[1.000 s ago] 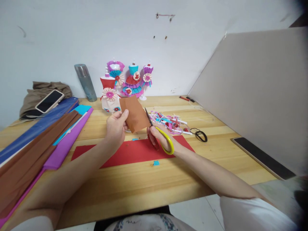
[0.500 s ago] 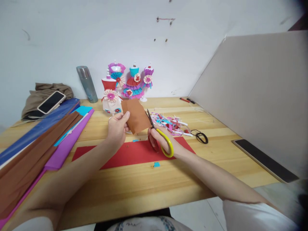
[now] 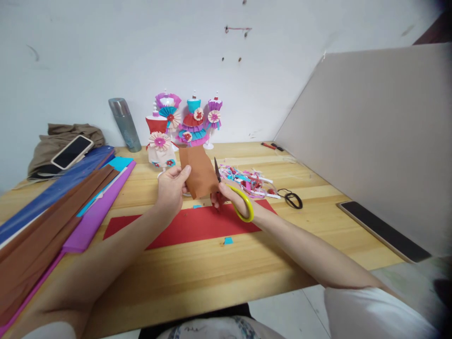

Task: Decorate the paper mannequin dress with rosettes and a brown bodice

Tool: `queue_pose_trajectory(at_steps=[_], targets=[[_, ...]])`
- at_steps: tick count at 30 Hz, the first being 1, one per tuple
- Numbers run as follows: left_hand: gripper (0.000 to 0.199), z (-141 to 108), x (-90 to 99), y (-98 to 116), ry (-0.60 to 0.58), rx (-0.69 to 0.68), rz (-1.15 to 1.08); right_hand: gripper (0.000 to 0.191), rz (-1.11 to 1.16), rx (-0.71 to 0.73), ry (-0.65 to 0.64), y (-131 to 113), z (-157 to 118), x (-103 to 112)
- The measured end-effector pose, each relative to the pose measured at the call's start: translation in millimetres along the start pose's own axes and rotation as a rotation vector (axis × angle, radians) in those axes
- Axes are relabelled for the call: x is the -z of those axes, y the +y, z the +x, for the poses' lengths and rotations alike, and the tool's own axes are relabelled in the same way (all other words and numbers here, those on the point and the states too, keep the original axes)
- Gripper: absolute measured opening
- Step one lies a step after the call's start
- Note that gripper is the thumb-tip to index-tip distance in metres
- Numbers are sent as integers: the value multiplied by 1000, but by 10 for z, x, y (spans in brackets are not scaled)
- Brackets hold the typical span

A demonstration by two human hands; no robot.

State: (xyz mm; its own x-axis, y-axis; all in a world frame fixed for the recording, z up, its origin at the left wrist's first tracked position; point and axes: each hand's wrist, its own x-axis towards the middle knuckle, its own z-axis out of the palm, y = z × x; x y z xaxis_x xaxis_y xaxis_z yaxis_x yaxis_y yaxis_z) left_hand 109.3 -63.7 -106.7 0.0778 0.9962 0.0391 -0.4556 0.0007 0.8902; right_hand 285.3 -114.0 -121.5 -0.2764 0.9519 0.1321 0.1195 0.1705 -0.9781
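A piece of brown paper (image 3: 199, 172) is held up over the table, pinched at its left edge between the thumb and fingers of my left hand (image 3: 173, 187). My right hand (image 3: 231, 197) grips a pair of scissors with yellow handles (image 3: 250, 209). Their dark blades point upward at the right edge of the paper, one blade showing clear of it. Part of the handles is hidden behind my fingers. Below both hands lies a long red paper strip (image 3: 205, 228), with small blue scraps (image 3: 228, 240) beside it.
Several small dress stands (image 3: 160, 141) with paper dresses stand behind my hands. Paper scraps (image 3: 247, 181) are heaped at right, near a black cord loop (image 3: 293, 199). Folded coloured sheets (image 3: 84, 230), a phone (image 3: 72, 152) and a bottle (image 3: 125, 125) fill the left; a dark flat slab (image 3: 384, 230) lies right.
My right hand and the scissors have shifted slightly left and tilted, and the blades stand more upright. The brown paper's right edge looks narrower. The whole view has shifted slightly.
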Motion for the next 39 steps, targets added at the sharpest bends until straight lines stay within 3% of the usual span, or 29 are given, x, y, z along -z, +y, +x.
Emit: queue_pose_trajectory(at_steps=[22,30,39], targets=[[40,-7,23,-22,-19,-9,18,64,-195,89,53,-35,41,-18],[40,-23,8,-19,-15,6,6,65,-191,62,87,-85,30,-52],[41,-15,15,-29,-3,6,14,64,-170,-62,157,-98,27,-103]])
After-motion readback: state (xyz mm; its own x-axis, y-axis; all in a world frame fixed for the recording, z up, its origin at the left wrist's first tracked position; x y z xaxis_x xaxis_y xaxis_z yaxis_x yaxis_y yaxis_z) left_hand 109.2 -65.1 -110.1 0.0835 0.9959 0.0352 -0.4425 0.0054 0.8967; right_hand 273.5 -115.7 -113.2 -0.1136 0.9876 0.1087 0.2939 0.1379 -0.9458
